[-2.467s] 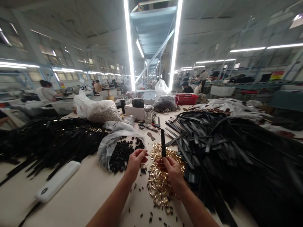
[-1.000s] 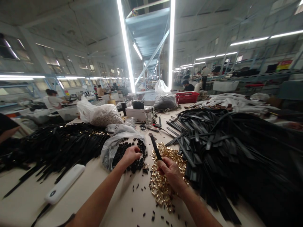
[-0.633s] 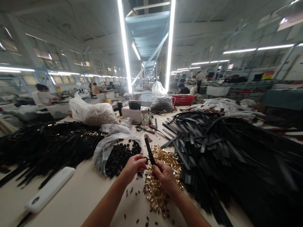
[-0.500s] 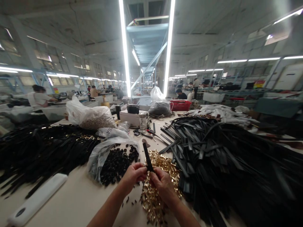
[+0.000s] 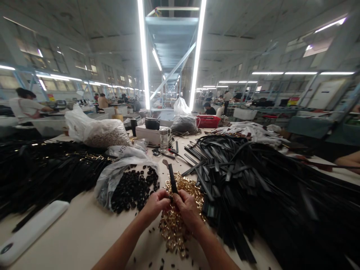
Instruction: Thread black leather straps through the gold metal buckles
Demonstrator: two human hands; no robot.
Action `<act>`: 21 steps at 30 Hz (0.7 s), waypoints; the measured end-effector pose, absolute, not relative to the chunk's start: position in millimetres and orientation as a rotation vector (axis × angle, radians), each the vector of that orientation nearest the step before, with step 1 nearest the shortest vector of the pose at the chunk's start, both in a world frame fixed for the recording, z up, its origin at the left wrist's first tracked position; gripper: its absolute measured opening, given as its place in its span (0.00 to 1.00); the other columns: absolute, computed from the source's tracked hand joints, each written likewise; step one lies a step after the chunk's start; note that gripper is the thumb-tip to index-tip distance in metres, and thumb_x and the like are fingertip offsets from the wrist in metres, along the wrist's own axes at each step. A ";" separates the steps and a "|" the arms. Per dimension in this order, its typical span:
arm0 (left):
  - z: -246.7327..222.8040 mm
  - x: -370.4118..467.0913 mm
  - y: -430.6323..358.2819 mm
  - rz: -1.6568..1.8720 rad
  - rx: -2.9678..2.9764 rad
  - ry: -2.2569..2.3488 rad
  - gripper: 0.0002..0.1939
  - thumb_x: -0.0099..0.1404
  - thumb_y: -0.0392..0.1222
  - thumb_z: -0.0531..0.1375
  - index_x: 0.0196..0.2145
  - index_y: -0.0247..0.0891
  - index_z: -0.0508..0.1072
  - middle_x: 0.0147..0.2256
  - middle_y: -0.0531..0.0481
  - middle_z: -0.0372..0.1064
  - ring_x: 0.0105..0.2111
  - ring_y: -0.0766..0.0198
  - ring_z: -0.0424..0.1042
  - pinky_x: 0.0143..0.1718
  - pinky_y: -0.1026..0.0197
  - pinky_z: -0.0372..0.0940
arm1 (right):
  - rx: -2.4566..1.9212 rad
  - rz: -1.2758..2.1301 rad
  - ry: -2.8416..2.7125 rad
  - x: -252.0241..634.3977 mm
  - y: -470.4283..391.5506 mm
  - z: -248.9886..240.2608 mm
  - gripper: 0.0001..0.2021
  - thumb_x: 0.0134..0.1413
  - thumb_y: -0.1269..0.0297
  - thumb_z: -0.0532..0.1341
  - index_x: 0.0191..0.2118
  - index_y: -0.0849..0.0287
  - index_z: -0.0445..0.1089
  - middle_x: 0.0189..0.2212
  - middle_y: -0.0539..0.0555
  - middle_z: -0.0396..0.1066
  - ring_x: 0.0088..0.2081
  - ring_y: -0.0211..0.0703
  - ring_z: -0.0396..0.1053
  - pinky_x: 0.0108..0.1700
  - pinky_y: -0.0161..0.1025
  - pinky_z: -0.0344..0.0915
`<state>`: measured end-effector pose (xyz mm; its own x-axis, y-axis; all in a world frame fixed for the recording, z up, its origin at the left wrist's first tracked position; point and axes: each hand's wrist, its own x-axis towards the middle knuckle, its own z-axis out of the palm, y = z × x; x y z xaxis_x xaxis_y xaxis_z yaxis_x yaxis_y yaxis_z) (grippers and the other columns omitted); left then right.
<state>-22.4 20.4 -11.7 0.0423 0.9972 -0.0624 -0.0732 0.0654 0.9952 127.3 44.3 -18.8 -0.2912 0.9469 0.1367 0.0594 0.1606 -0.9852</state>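
A black strap [image 5: 171,176] stands up from between my two hands, its free end pointing away from me. My right hand [image 5: 188,210] is closed on the lower part of it, thumb on top. The fingers of my left hand [image 5: 156,204] pinch at the strap's lower end, where the detail is hidden by the fingertips. Under and around both hands lies a heap of gold metal buckles [image 5: 176,225]. Left of them, small black loops [image 5: 132,189] spill from an open clear plastic bag [image 5: 105,183].
Black straps [image 5: 222,168] are piled high on the right; more black strips [image 5: 50,172] lie on the left. A white long object [image 5: 33,232] rests front left. Farther back stand a glass jar [image 5: 163,140], a white box [image 5: 146,135] and a red basket [image 5: 208,121]. At the right edge shows another person's arm [image 5: 348,160].
The view has shifted a little, so most things sit slightly further left and higher. Both hands stay together at the strap, and my fingers have moved closer to each other at its lower end.
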 end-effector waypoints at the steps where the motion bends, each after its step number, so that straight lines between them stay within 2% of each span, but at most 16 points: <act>1: -13.2 -21.9 20.7 1.173 1.155 1.174 0.04 0.50 0.36 0.59 0.27 0.35 0.72 0.22 0.53 0.67 0.23 0.67 0.65 0.25 0.66 0.59 | -1.007 1.250 -1.561 127.1 44.1 -18.8 0.15 0.55 0.51 0.58 0.29 0.59 0.69 0.19 0.47 0.65 0.20 0.36 0.61 0.22 0.31 0.55; 5: -17.5 -19.1 22.8 1.209 1.254 1.239 0.07 0.51 0.34 0.56 0.28 0.35 0.74 0.23 0.53 0.67 0.23 0.67 0.63 0.25 0.66 0.59 | -1.004 1.160 -1.657 125.8 42.3 -17.4 0.15 0.57 0.53 0.56 0.30 0.60 0.70 0.22 0.49 0.68 0.23 0.37 0.64 0.25 0.32 0.58; 10: -14.5 -14.9 24.3 1.251 1.204 1.179 0.10 0.53 0.40 0.61 0.31 0.32 0.77 0.21 0.53 0.68 0.21 0.69 0.62 0.23 0.66 0.57 | -1.005 1.188 -1.658 126.0 43.5 -17.9 0.16 0.57 0.52 0.55 0.32 0.61 0.70 0.22 0.50 0.69 0.22 0.37 0.64 0.24 0.32 0.59; 13: -11.4 -16.9 24.6 1.321 1.155 1.182 0.10 0.52 0.40 0.62 0.31 0.33 0.78 0.21 0.53 0.69 0.20 0.69 0.63 0.23 0.66 0.58 | -0.993 1.246 -1.627 127.2 45.9 -19.0 0.18 0.57 0.49 0.56 0.34 0.61 0.70 0.23 0.50 0.70 0.22 0.37 0.64 0.24 0.32 0.60; 17: -10.6 -23.7 24.9 1.395 1.169 1.194 0.11 0.54 0.40 0.62 0.34 0.33 0.77 0.25 0.50 0.72 0.22 0.68 0.66 0.25 0.66 0.62 | -1.003 1.200 -1.672 129.0 46.3 -16.9 0.17 0.57 0.50 0.56 0.34 0.60 0.70 0.23 0.50 0.69 0.22 0.37 0.65 0.23 0.32 0.61; 21: -11.2 -25.4 25.4 1.445 1.151 1.154 0.11 0.55 0.42 0.63 0.35 0.34 0.74 0.25 0.51 0.72 0.22 0.69 0.66 0.25 0.66 0.62 | -0.988 1.167 -1.750 130.3 43.2 -11.9 0.16 0.59 0.52 0.56 0.34 0.60 0.72 0.24 0.51 0.71 0.22 0.37 0.67 0.25 0.32 0.63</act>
